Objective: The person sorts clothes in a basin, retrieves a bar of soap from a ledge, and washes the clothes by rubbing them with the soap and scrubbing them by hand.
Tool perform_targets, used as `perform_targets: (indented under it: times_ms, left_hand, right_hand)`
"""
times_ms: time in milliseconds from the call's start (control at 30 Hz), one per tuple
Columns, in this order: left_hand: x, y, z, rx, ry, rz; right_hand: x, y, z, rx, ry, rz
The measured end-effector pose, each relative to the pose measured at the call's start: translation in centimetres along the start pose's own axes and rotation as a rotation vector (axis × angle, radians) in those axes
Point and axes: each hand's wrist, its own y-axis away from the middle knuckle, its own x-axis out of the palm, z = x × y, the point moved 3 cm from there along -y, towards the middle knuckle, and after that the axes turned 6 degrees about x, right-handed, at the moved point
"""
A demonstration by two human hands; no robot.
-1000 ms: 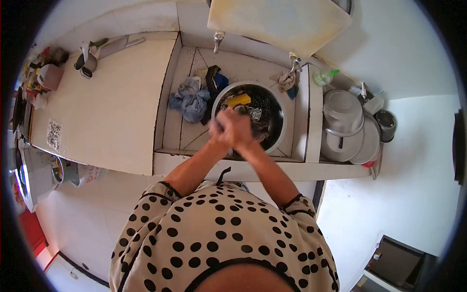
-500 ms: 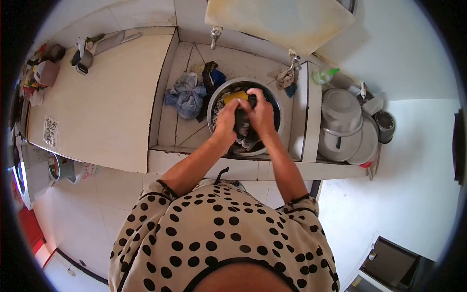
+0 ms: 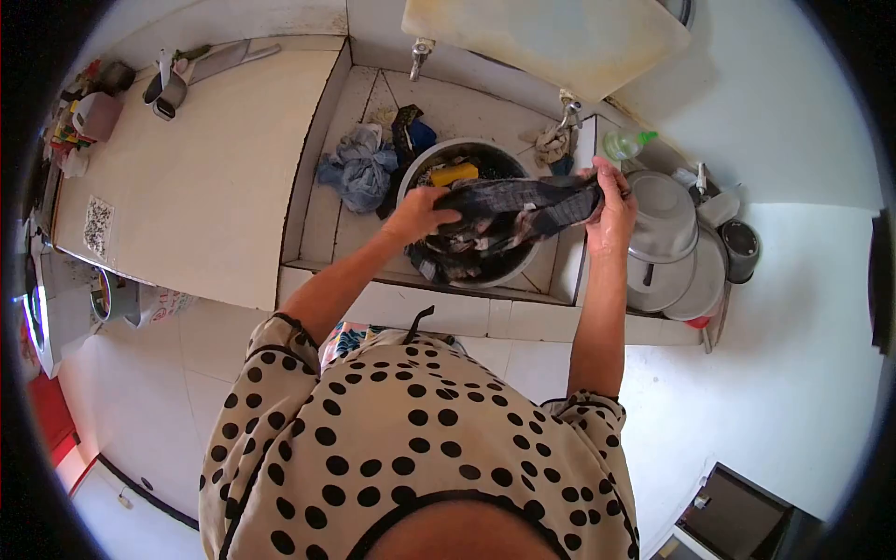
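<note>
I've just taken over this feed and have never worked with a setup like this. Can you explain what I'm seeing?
There's no robot here: you're watching a person's own two bare hands. Every picture comes from one camera worn on the head, looking forward and down, so the dotted top at the bottom is the wearer's.

The left hand and right hand hold a dark patterned cloth stretched between them, above a metal basin. A yellow object shows inside it; I can't tell exactly what it is.

The basin sits in a tiled sink. To its left lies a crumpled blue bundle. Metal cookware stands beyond the sink's right side.
</note>
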Motion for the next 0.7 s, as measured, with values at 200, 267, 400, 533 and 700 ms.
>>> perform_targets:
  times_ms: [200, 267, 400, 533, 700]
  left_hand:
    - [-5.0, 0.7, -0.6, -0.286, 0.537, -0.22]
    - [-4.5, 0.9, -1.8, -0.335, 0.851, -0.177]
    - [-2.2, 0.4, -6.4, -0.285, 1.182, -0.177]
    - [-0.7, -0.3, -9.7, -0.235, 1.052, -0.172]
    - [0.6, -0.4, -10.0, -0.129, 1.023, 0.007]
  right_hand:
    - [-2.4, -2.4, -2.1, -0.425, 1.541, -0.046]
    - [-4.7, -4.5, -4.8, -0.484, 1.673, -0.043]
    - [-0.6, -2.5, -4.6, -0.14, 0.864, -0.092]
    - [5.6, 2.1, -6.3, 0.12, 0.484, 0.476]
    - [3.4, 1.9, -10.0, -0.11, 0.525, 0.43]
